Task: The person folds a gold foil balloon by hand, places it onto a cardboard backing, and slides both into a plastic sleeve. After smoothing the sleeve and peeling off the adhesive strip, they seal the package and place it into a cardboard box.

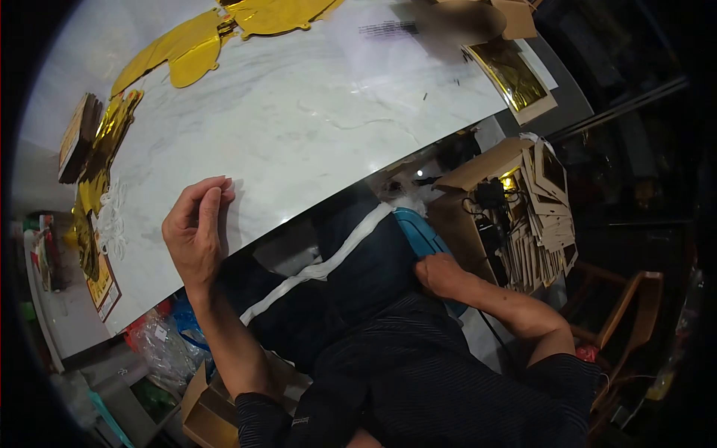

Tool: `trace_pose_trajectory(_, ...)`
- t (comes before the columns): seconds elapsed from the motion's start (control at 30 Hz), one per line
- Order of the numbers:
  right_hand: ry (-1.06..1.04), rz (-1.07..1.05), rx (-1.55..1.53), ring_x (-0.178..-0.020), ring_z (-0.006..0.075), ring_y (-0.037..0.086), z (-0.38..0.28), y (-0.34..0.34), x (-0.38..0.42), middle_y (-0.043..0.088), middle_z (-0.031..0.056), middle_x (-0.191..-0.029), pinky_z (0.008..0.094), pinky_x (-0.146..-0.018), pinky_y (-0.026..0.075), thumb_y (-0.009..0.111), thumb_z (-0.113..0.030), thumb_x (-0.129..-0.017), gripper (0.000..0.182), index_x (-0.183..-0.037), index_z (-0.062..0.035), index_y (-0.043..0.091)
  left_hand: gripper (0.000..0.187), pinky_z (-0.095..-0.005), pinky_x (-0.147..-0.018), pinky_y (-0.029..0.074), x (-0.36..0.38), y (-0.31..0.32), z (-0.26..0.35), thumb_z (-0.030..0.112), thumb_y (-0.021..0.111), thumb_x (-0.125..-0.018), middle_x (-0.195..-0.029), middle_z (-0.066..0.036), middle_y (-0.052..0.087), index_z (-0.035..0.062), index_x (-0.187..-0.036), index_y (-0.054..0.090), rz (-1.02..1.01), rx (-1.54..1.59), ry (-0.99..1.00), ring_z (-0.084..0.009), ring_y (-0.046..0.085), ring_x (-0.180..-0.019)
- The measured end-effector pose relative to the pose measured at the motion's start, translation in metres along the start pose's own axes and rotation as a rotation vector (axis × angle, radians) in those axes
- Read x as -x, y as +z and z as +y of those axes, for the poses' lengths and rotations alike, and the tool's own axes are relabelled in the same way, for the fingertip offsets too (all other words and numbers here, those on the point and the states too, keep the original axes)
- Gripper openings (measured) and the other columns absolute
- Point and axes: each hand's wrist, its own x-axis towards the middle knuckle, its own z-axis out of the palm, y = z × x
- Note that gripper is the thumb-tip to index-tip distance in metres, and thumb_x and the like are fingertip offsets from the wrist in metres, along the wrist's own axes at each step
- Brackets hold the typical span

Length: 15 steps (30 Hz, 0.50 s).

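My left hand rests at the table's near edge, thumb and fingers pressed together. Whatever they may hold is too small or hidden to name. Low over my lap, my right hand is closed around a teal hand tool; a black cord runs beneath that forearm. The tool's full shape is partly covered by the hand. A long white bundle of strands lies across my lap, its upper end by the tool's tip. Loose white cord lies on the table left of my left hand.
Gold foil shapes line the far and left sides of the marble table. A card stack stands at left, a gold-faced card at right. Beside my right arm is a cardboard box with many cards; a wooden chair stands behind.
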Motion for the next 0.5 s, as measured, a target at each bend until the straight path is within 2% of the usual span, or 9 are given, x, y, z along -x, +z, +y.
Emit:
trace_pose_trajectory(0.13,-0.066,0.097,-0.053,-0.070,0.0438,0.068,0.002,0.004,0.004,0.069,0.0229,-0.076,0.0539,-0.068,0.054,0.063,-0.012,-0.085,0.014,-0.075,-0.0036,0.064,0.016,-0.0257,-0.086,0.058,0.000,-0.001,-0.001,0.004,0.062,-0.104,-0.103,-0.010,0.075,-0.0055,-0.113,0.072,-0.012,0.009,-0.001,-0.0143,0.071,-0.091)
trace_pose_trajectory(0.23,-0.020,0.119,-0.027,-0.070,0.0449,0.067,0.002,0.010,0.005,0.068,0.0226,-0.076,0.0543,-0.068,0.053,0.062,-0.011,-0.085,0.013,-0.075,-0.0029,0.064,0.017,-0.0255,-0.087,0.057,0.000,-0.001,-0.003,0.004,0.062,-0.105,-0.104,-0.010,0.075,-0.0056,-0.114,0.071,-0.013,0.024,-0.009,-0.0137,0.070,-0.091)
trace_pose_trajectory(0.33,-0.029,0.084,-0.125,-0.070,0.0467,0.067,0.008,0.011,0.003,0.068,0.0237,-0.076,0.0544,-0.068,0.053,0.061,-0.010,-0.085,0.012,-0.076,-0.0016,0.064,0.017,-0.0256,-0.087,0.057,0.000,-0.001,-0.001,0.004,0.061,-0.105,-0.104,-0.011,0.075,-0.0057,-0.114,0.071,-0.013,0.006,0.004,-0.0136,0.070,-0.091)
trace_pose_trajectory(0.5,-0.018,0.083,-0.085,-0.074,0.0476,0.068,0.010,0.014,0.003,0.069,0.0261,-0.081,0.0546,-0.070,0.054,0.061,-0.009,-0.084,0.011,-0.079,0.0001,0.065,0.017,-0.0264,-0.089,0.058,0.001,-0.001,-0.003,0.005,0.062,-0.105,-0.105,-0.011,0.075,-0.0055,-0.115,0.071,-0.009,0.063,-0.017,-0.0145,0.070,-0.092)
